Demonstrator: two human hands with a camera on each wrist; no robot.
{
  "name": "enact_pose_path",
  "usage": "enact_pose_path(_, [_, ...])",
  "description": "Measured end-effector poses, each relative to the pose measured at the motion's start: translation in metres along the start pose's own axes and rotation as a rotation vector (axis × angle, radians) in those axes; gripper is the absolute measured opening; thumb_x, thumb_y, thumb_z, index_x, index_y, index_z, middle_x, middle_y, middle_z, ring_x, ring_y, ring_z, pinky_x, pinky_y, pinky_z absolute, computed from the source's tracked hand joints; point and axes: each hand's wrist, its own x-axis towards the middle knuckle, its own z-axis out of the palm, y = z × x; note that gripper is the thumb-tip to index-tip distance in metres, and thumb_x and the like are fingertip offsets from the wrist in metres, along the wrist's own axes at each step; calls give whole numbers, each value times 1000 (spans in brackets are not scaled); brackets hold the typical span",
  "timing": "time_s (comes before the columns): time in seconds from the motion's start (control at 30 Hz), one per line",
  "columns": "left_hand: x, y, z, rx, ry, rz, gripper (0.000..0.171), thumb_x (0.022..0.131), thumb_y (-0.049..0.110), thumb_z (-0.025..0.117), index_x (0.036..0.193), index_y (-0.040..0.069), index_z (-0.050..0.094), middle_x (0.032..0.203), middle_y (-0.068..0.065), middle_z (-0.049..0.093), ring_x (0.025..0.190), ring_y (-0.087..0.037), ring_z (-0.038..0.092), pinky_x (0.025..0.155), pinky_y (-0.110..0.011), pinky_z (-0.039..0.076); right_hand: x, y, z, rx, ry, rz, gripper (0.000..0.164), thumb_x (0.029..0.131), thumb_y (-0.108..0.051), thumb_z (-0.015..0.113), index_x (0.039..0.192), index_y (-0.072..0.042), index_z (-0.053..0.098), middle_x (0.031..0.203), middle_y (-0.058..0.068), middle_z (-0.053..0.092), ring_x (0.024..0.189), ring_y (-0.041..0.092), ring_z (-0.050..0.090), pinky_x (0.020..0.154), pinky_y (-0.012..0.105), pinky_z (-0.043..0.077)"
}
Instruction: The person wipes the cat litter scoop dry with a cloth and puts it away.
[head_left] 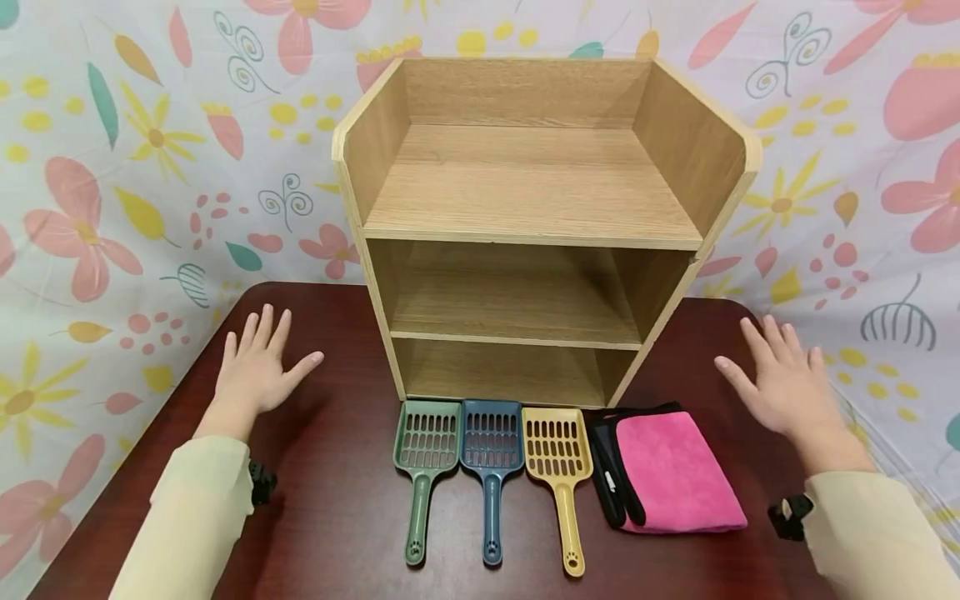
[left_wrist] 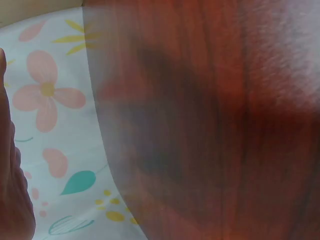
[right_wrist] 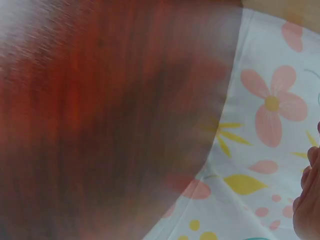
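Dark red-brown table [head_left: 330, 517], rounded far corners; left edge runs just outside the left hand [head_left: 257, 367], right edge passes near the right hand [head_left: 787, 387]. A strip of tabletop lies between left hand and green scoop [head_left: 421, 500]; on the right, pink cloth [head_left: 675, 475] sits between yellow scoop [head_left: 566, 517] and right hand, gap on both sides of the shelf [head_left: 525, 183] too. Both hands palm down, fingers straight, thumbs spread inward, nothing held, well apart from the scoops; pale sleeves [head_left: 191, 508], black wrist devices. Wrist views: only a sliver of each hand. Blue scoop [head_left: 492, 500] in the middle of the row, heads toward shelf front, handles toward viewer, slotted heads, paw cutouts at handle ends. Cloth folded, fuzzy, black trim, just beside yellow scoop; contact unclear. Shelf wood-grain, rounded upper side panels, two compartments under top board. Backdrop fabric [head_left: 150, 208] floral, slightly wrinkled.
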Motion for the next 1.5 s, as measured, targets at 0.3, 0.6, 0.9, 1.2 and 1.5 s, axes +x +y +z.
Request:
enact_pose_path(0.3, [-6,14,10,-72,-25,-10,97,88,72,32,151,8,-4,157,-23,-6,142,-46,-5,111,-64,-1,-18,-9,7,116,-5,-32,75,97,-47,43,152,-8,10,153,31,9,142,46,-3,107,68,-6])
enact_pose_path(0.6, [-14,27,23,-143,-5,-3,97,89,69,36,150,-1,5,154,-29,13,139,-49,14,111,-62,15,-24,-23,14,260,-70,-59,75,97,-41,48,150,-1,14,149,37,14,140,51,2,107,68,5])
enact_pose_path(0.9, [-28,49,29,-238,2,15,96,89,66,43,149,-3,14,151,-28,25,137,-43,28,108,-58,28,-27,-38,15,255,-127,-29,77,93,-46,53,148,-3,23,141,36,33,124,56,34,93,66,30])
enact_pose_path(1.2, [-44,74,38,-289,-6,-3,91,88,62,48,146,-4,27,143,-31,37,131,-44,38,103,-58,36,-31,-49,16,269,-204,-34,74,92,-48,54,143,1,32,137,30,43,117,50,47,89,62,39])
enact_pose_path(1.5, [-53,95,48,-347,-8,-8,80,88,53,57,137,-8,42,136,-27,49,125,-39,48,99,-53,41,-35,-55,20,299,-267,-34,68,91,-47,56,138,0,40,127,30,54,114,48,52,88,61,41])
